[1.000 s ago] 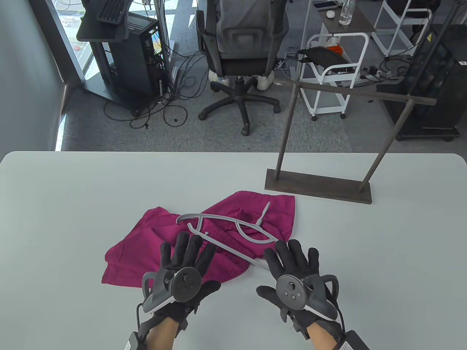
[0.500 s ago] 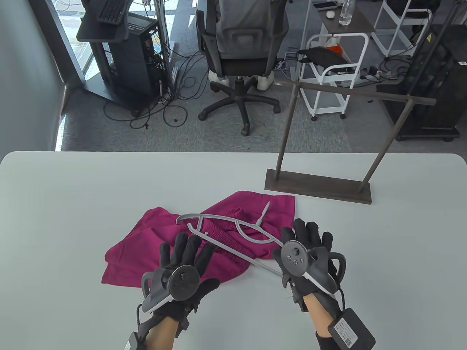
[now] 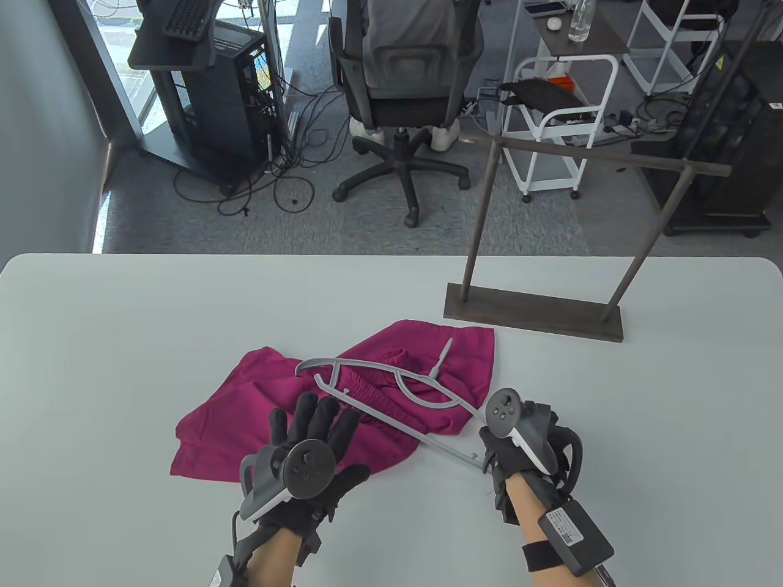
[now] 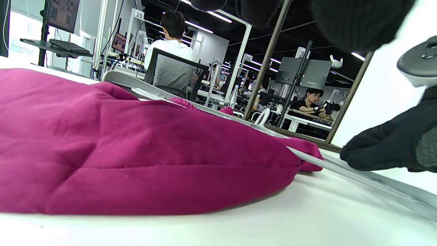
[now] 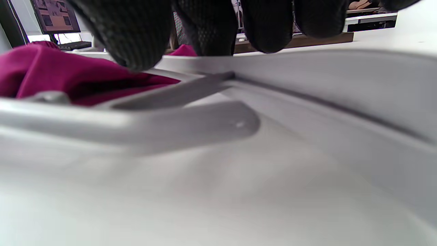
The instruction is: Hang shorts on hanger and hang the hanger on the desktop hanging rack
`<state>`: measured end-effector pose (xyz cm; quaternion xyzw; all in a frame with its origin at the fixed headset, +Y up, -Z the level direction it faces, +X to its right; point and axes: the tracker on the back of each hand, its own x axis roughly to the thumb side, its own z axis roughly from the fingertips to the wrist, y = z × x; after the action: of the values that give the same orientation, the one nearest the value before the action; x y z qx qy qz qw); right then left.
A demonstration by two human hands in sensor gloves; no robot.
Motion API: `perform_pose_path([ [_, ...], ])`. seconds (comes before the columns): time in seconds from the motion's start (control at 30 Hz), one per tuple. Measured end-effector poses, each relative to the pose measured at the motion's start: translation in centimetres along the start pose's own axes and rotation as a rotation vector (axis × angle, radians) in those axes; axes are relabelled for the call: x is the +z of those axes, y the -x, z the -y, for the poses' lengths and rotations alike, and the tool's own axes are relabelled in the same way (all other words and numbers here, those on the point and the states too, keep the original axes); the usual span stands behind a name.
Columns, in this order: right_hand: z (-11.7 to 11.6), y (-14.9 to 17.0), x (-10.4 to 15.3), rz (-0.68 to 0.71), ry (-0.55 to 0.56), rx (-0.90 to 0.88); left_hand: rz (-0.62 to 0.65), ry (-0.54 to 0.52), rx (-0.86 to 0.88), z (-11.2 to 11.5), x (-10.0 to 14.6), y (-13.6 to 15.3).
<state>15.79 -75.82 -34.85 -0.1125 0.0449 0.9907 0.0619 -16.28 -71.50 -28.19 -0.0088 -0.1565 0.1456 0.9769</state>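
Note:
Crumpled magenta shorts [image 3: 269, 403] lie on the white table, front centre. A grey plastic hanger [image 3: 404, 425] lies flat across them, its hook [image 3: 443, 358] pointing toward the far side. My left hand [image 3: 312, 422] rests flat on the shorts with straight fingers. My right hand [image 3: 514, 437] is curled over the hanger's right end, which juts off the cloth onto the table. In the right wrist view its fingertips [image 5: 266, 24] press onto the hanger arm [image 5: 307, 78]. The dark desktop rack [image 3: 532, 312] stands at the back right, bar bare.
Beyond the table's far edge are an office chair [image 3: 400, 73], a computer stand and white carts on the floor. The table [image 3: 122, 342] shows bare surface to the left and right of the shorts.
My right hand has moved forward and turned over the hanger's right end, its fingers curling down onto it. The left hand, the shorts and the hanger stayed put.

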Motion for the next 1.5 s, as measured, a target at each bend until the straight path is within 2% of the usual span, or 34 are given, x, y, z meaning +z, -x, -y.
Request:
perform_pose_path([
  [0.13,-1.0,-0.7,-0.2,-0.035,-0.002,0.054,-0.040,-0.013,-0.010,-0.1,0.0,0.0],
  [0.3,-1.0,-0.5,-0.3,-0.039,0.037,0.083,-0.092,-0.050,-0.003,-0.3,0.0,0.4],
  [0.5,0.9,1.0,0.0,-0.050,0.117,-0.136,-0.134,-0.063,0.028,-0.3,0.1,1.5],
  [0.7,3.2,2.6,0.8,0.032,0.147,-0.435,-0.140,-0.052,0.017,0.0,0.1,1.8],
  [0.8,4.5,3.1,1.8,0.103,0.179,-0.525,-0.137,-0.055,0.004,-0.2,0.4,1.9],
  [1.0,7.0,4.6,3.9,0.152,0.256,-0.651,-0.108,-0.101,-0.003,-0.5,0.2,1.3],
  [1.13,8.3,5.6,4.9,0.129,0.331,-0.710,-0.099,0.005,-0.086,-0.2,-1.9,-1.4],
  [1.27,8.8,6.0,5.3,0.112,0.363,-0.721,-0.045,0.027,-0.193,0.6,-4.7,-4.7],
  [1.4,8.6,6.5,5.1,0.094,0.360,-0.721,-0.027,0.077,-0.266,2.7,-7.6,-7.8],
  [1.5,8.4,6.9,4.9,0.076,0.348,-0.743,-0.054,0.188,-0.311,4.8,-9.5,-9.4],
])
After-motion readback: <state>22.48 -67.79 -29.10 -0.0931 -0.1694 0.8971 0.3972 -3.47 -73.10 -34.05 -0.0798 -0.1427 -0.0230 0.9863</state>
